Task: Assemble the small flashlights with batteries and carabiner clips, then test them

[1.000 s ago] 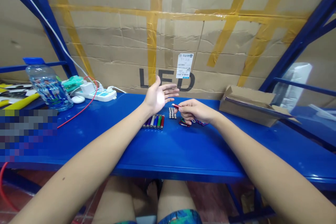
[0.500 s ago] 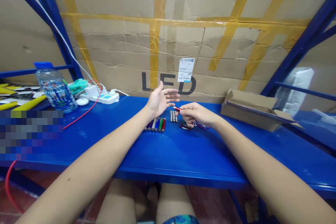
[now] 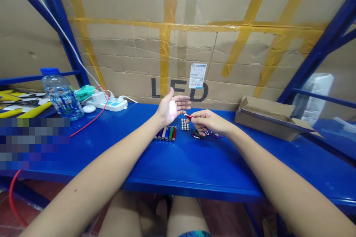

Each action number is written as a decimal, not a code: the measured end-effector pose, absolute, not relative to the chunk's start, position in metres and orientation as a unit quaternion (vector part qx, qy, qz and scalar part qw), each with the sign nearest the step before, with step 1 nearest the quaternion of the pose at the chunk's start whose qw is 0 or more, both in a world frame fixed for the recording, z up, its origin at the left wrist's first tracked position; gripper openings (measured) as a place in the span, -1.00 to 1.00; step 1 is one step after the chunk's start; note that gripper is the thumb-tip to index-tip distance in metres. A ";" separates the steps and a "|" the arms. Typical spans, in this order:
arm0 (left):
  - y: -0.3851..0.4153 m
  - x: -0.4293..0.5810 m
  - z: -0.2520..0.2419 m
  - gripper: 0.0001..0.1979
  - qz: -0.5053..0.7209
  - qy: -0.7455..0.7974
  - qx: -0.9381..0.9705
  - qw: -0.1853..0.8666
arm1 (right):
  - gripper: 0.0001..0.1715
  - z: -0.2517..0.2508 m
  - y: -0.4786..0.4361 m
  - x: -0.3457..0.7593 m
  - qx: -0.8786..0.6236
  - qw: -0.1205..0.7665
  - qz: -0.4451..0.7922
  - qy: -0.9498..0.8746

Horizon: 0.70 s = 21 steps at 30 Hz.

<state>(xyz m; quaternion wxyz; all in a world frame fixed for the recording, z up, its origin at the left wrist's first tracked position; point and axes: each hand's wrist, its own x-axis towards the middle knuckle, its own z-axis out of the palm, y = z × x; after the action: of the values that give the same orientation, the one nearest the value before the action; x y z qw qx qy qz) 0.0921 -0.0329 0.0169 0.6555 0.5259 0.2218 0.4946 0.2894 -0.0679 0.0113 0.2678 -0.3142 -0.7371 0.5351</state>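
At the bottom of the frame the person's bare knees show under the near edge of the blue desk point(image 3: 178, 163), and both forearms run up from the lower corners toward the centre. Just past mid-frame lies a row of small coloured tubes point(image 3: 166, 133), side by side, with a block of tiny batteries point(image 3: 184, 124) just to its right and a tangle of coloured clips point(image 3: 198, 134) beyond that.

The right hand point(image 3: 209, 121) hovers over the clips, its fingers pinching a small red flashlight point(image 3: 189, 116) whose tip points left. The left hand point(image 3: 170, 106) is raised above the tubes, palm open toward the flashlight, fingers spread; a bright patch sits on the palm.

The pinch is light and near one end, so the flashlight could slip and knock the batteries out of their block.

Farther back, at middle left, stand a water bottle point(image 3: 62, 97) and a white power strip point(image 3: 107, 104); a flat cardboard box point(image 3: 267, 118) lies at right, against the taped cardboard wall point(image 3: 178, 44).
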 end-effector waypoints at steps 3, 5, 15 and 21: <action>-0.031 0.092 0.017 -0.26 0.487 0.215 0.533 0.658 | -0.66 0.011 -0.069 0.289 -0.322 0.260 0.527 -0.742; -0.031 0.091 0.017 -0.26 0.488 0.214 0.534 0.657 | -0.65 0.011 -0.069 0.289 -0.323 0.258 0.526 -0.743; -0.034 0.091 0.018 -0.26 0.490 0.225 0.532 0.653 | -0.59 0.013 -0.070 0.288 -0.339 0.274 0.558 -0.706; -0.034 0.091 0.020 -0.24 0.490 0.219 0.537 0.651 | -0.59 0.011 -0.069 0.287 -0.334 0.277 0.574 -0.694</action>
<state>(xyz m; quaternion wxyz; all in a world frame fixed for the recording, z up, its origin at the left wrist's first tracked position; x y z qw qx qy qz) 0.0907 -0.0339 0.0195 0.6509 0.5370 0.2188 0.4899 0.2868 -0.0687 0.0110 0.2766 -0.3343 -0.6943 0.5742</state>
